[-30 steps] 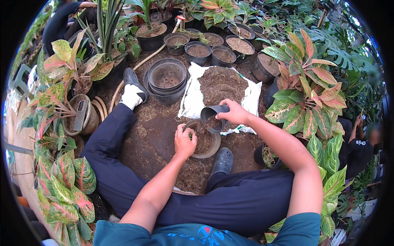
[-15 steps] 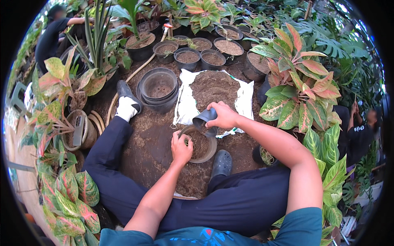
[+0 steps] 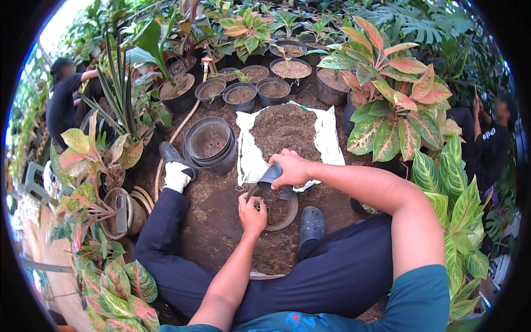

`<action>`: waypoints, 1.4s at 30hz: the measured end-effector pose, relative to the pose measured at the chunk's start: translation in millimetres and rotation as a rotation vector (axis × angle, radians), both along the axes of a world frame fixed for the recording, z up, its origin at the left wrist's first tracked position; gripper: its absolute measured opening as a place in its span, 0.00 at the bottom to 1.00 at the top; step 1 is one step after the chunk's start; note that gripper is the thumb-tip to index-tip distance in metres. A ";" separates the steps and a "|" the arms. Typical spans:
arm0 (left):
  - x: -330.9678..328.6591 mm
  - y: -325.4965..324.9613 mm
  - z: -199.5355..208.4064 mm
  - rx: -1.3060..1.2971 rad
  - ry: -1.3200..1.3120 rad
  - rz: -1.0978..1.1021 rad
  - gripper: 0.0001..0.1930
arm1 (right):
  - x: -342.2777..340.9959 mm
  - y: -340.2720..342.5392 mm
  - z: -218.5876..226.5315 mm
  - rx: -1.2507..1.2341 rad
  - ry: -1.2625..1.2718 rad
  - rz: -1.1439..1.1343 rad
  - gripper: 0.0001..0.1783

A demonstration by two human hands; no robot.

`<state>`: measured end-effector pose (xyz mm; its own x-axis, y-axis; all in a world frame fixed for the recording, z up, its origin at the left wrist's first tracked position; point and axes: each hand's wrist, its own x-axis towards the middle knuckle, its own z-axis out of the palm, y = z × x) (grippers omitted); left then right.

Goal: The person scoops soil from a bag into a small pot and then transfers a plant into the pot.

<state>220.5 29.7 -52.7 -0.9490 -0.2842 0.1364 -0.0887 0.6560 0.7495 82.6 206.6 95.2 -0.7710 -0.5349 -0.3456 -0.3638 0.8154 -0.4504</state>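
My right hand (image 3: 291,167) grips a small black plastic pot (image 3: 270,177), tipped over a wider grey-brown pot (image 3: 295,213) that stands on the ground between my legs. My left hand (image 3: 253,217) is at the wider pot's left side, its fingers curled around a small green plant (image 3: 257,205). The plant's lower part is hidden by the hand. Some soil shows inside the wider pot. Just beyond, a white sack (image 3: 329,138) lies spread open under a heap of brown soil (image 3: 282,127).
Nested black pots (image 3: 210,145) stand left of the sack. Several soil-filled pots (image 3: 240,95) line the back. A hose (image 3: 182,126) runs along the left. Leafy plants (image 3: 409,110) crowd both sides. My clog (image 3: 313,224) is right of the wider pot. Two people (image 3: 63,105) are at the far sides.
The whole view has shifted a little. My right hand still holds the black pot tilted over the wider one, and my left hand stays by the plant.
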 end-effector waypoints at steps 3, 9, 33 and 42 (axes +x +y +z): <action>-1.1 -0.5 -2.7 -0.018 0.011 -0.011 0.06 | -10.0 8.6 -11.5 -0.103 -0.024 -0.097 0.46; -1.5 -1.8 -2.8 -0.013 -0.001 -0.034 0.07 | -39.7 44.3 -17.6 -0.408 -0.416 -0.419 0.44; -2.4 2.0 1.9 -0.007 -0.018 -0.063 0.06 | -31.8 56.9 -89.0 0.293 -0.362 -0.777 0.56; 2.7 -8.4 0.0 -0.025 -0.032 -0.104 0.07 | -50.1 32.8 -71.4 0.012 -0.354 -0.828 0.54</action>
